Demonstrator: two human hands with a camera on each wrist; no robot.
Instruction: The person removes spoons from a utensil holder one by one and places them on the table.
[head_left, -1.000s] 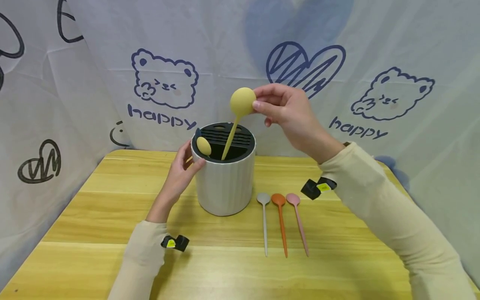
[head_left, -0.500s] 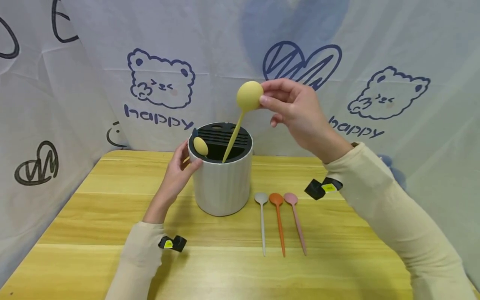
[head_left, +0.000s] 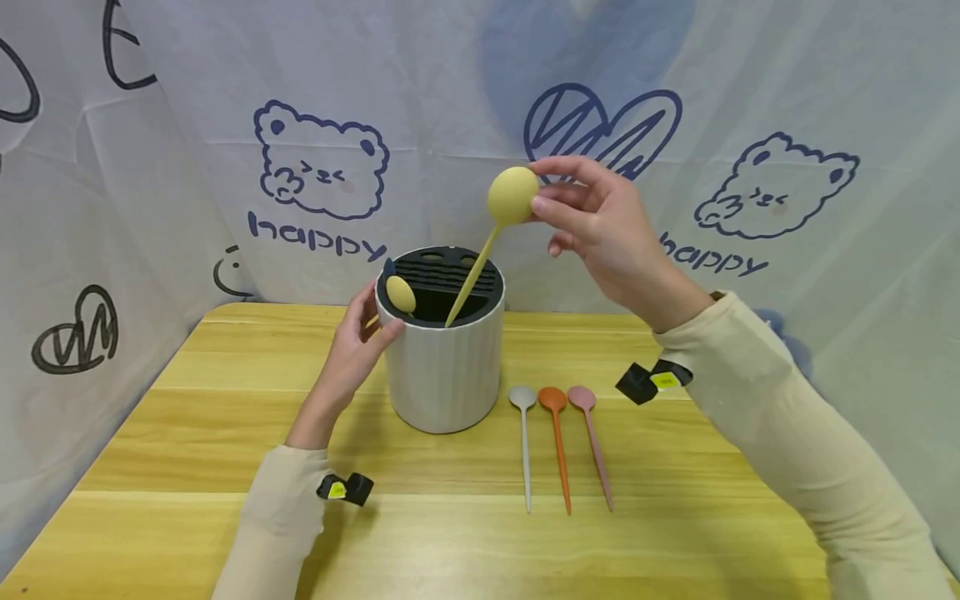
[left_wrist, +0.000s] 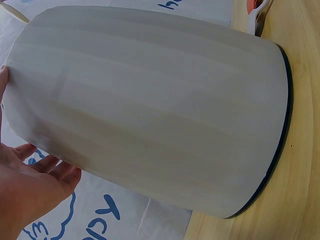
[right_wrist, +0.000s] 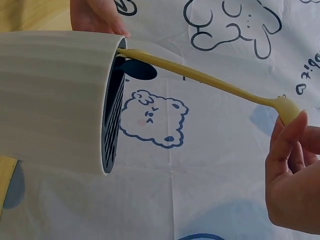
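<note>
My right hand (head_left: 600,225) pinches a yellow long-handled spoon (head_left: 513,197) by its bowl, between thumb and fingers. The spoon slants, bowl up, its handle running down to the front part of the black slotted lid of a white ribbed utensil holder (head_left: 446,375). In the right wrist view the handle of the yellow spoon (right_wrist: 200,75) reaches the holder's rim. A second yellow spoon (head_left: 401,294) and a dark blue spoon (right_wrist: 140,69) stick out at the lid's left side. My left hand (head_left: 348,358) holds the holder's left side, thumb by the rim.
On the wooden table (head_left: 225,517), right of the holder, a grey spoon (head_left: 526,450), an orange spoon (head_left: 559,450) and a pink spoon (head_left: 596,450) lie side by side, bowls away from me. A printed cloth (head_left: 450,100) hangs behind the table.
My right hand has moved to the right with the yellow spoon, so the spoon leans further right. The left hand keeps its hold on the holder; the spoons on the table are unmoved.
</note>
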